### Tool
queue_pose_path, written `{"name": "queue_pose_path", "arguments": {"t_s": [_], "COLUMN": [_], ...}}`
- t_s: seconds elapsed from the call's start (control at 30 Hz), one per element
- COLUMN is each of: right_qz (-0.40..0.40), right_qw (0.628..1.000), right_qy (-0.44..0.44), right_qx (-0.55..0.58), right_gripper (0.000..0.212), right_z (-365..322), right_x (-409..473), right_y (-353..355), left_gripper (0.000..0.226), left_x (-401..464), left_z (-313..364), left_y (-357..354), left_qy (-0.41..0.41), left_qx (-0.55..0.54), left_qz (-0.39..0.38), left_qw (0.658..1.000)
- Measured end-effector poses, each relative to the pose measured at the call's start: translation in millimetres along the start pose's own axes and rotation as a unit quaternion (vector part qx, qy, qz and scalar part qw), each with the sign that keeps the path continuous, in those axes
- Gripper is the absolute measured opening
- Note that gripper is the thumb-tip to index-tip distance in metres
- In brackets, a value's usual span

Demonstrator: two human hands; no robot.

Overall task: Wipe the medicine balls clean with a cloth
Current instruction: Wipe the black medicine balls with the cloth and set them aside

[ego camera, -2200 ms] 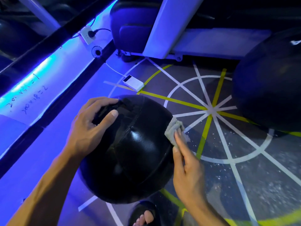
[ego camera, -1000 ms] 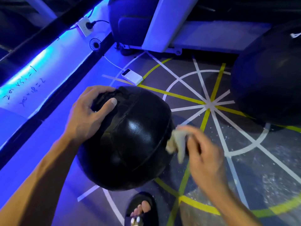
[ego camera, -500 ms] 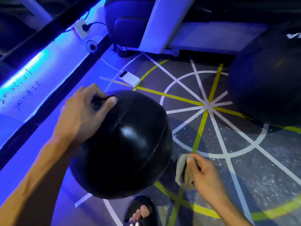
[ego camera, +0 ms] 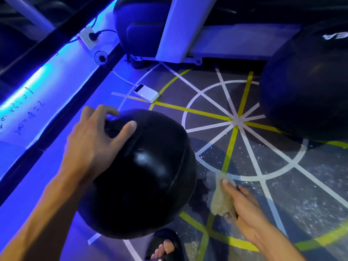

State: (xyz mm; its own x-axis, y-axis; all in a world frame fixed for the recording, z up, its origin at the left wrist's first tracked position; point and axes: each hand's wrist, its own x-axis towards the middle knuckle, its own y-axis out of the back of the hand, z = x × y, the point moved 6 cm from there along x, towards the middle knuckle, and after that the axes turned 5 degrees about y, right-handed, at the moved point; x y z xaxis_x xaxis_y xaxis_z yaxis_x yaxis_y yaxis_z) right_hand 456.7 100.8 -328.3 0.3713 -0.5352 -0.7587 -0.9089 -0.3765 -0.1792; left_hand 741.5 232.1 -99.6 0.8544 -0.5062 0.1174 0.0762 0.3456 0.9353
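— Where is the ball (ego camera: 143,178) sitting right now?

— It is resting on the floor (ego camera: 293,200), low and left of centre, just left of the painted wheel of white and yellow lines. It is black, with a textured skin that is catching a patch of light, and a seam is running over its top.

— What is the left hand (ego camera: 94,142) doing?

— It is lying on the ball's upper left, fingers spread and curled over the top, thumb pressing on the near side of the seam. It is steadying the ball with an open palm rather than closing round anything.

— And the right hand (ego camera: 243,206)?

— It is just right of the ball, down near the floor, and it is closed around a crumpled pale cloth (ego camera: 220,200). The thumb is lying along the top of the cloth. The cloth is hanging beside the ball's lower right; whether it is touching the ball I cannot tell.

— Anything else close to the ball?

— Below it, a foot in a black sandal (ego camera: 165,245) is showing at the bottom edge. Beyond the ball, up and slightly right, a white power bank (ego camera: 146,94) is lying on the floor with a white cable running off to the upper left. Further that way a small round fan (ego camera: 101,57) and a white socket strip (ego camera: 87,39) with a black plug are sitting by a blue-lit ledge.

— Is there another ball?

— Yes, a second ball (ego camera: 308,87), well apart to the upper right, dark, with white lettering near its top.
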Motion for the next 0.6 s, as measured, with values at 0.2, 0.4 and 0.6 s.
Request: {"name": "queue_pose_path", "arguments": {"t_s": [0.2,0.4,0.6], "right_qz": [0.017,-0.137,-0.234], "right_qw": [0.992,0.857,0.693], "right_qy": [0.126,0.467,0.621], "right_qx": [0.009,-0.171,-0.281], "right_gripper": [0.013,0.037,0.045], "right_z": [-39.0,-53.7,-47.4], "right_x": [-0.7,-77.5,-71.1], "right_y": [-30.8,-140.0,-166.3], "left_gripper": [0.037,0.033,0.024], "left_x": [-0.2,-5.6,-25.3], "left_z": [-44.9,-70.7,-88.5], "left_y": [13.4,14.3,19.7], "left_qy": [-0.030,-0.002,0.025], "left_qx": [-0.075,-0.120,-0.171], "left_qz": [-0.013,-0.005,0.041], "left_qw": [0.997,0.993,0.984]}}
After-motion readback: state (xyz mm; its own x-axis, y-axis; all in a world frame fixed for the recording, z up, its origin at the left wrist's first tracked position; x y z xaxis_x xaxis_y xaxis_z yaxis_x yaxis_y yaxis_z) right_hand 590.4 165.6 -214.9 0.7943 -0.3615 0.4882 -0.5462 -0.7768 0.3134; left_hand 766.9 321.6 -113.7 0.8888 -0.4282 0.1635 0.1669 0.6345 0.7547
